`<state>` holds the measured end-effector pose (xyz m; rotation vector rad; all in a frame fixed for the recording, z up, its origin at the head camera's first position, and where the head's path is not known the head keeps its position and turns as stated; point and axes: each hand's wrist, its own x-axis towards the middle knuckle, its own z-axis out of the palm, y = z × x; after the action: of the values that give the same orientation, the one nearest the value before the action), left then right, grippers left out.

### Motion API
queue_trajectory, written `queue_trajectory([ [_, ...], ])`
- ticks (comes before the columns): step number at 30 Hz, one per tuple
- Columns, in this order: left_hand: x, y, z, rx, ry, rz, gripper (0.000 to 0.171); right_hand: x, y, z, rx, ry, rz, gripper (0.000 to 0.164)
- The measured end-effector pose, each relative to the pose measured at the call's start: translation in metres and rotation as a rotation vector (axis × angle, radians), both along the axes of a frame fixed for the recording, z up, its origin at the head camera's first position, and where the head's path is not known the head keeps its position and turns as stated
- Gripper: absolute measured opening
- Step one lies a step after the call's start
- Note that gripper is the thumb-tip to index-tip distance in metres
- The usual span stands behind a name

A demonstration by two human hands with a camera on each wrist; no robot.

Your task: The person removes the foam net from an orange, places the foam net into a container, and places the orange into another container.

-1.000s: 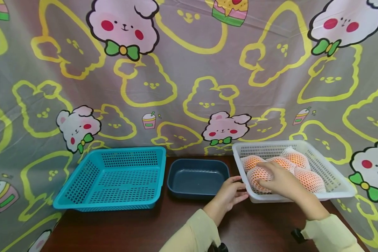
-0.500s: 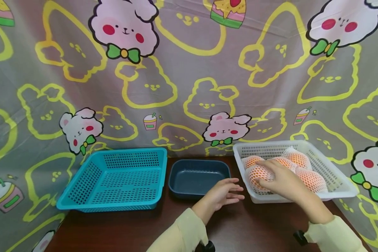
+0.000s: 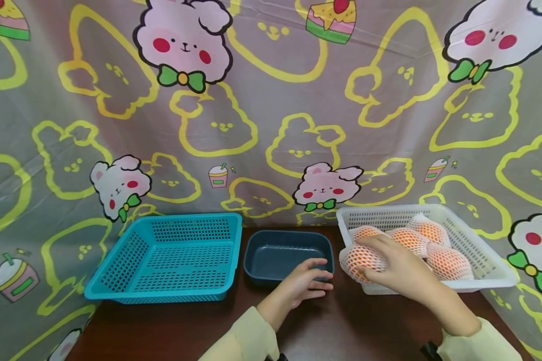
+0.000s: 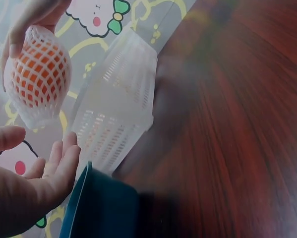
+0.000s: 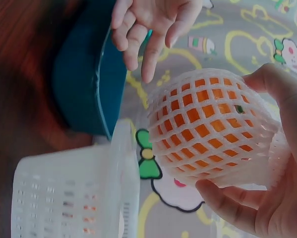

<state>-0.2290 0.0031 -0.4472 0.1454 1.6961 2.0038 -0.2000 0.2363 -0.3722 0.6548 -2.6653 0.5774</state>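
My right hand (image 3: 399,265) grips an orange-coloured fruit (image 3: 363,263) wrapped in a white foam net, raised over the front left rim of the white basket (image 3: 492,283). In the right wrist view the fingers and thumb wrap around the netted fruit (image 5: 203,129), and a small green spot shows through the mesh. Several more netted fruits (image 3: 449,260) lie inside the basket. Holding nothing, my left hand (image 3: 303,283) hovers by the front right of the dark blue bin (image 3: 275,255). Its fingers are spread and relaxed, palm facing the fruit in the left wrist view.
A turquoise perforated basket (image 3: 180,263) stands on the left of the dark brown table (image 3: 325,331). The blue bin sits between the two baskets. Behind them hangs a patterned curtain (image 3: 253,110) that also runs along both sides.
My right hand has lifted the netted fruit and shifted it left, out over the basket's rim. My left hand has let go of the basket's side and moved left toward the bin.
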Motion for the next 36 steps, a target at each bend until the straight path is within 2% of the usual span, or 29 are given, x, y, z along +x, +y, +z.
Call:
queue_trajectory([
  [7,0.007,-0.022,-0.001,-0.092,0.054,0.005,0.041,0.006,-0.014,-0.006,0.008,0.021,0.036,0.054],
  [15,0.016,-0.038,-0.009,-0.168,0.076,0.015,0.035,0.010,-0.029,-0.026,-0.023,-0.014,0.102,0.050],
  [24,0.022,-0.051,-0.016,-0.222,0.127,-0.005,0.053,0.012,-0.037,-0.051,-0.088,-0.130,0.206,0.046],
  [31,0.027,-0.054,-0.018,-0.243,0.236,0.004,0.042,0.008,-0.049,-0.072,-0.129,-0.262,0.260,0.051],
  [36,0.026,-0.055,-0.023,-0.256,0.300,-0.025,0.041,0.001,-0.066,-0.084,-0.163,-0.344,0.317,0.042],
])
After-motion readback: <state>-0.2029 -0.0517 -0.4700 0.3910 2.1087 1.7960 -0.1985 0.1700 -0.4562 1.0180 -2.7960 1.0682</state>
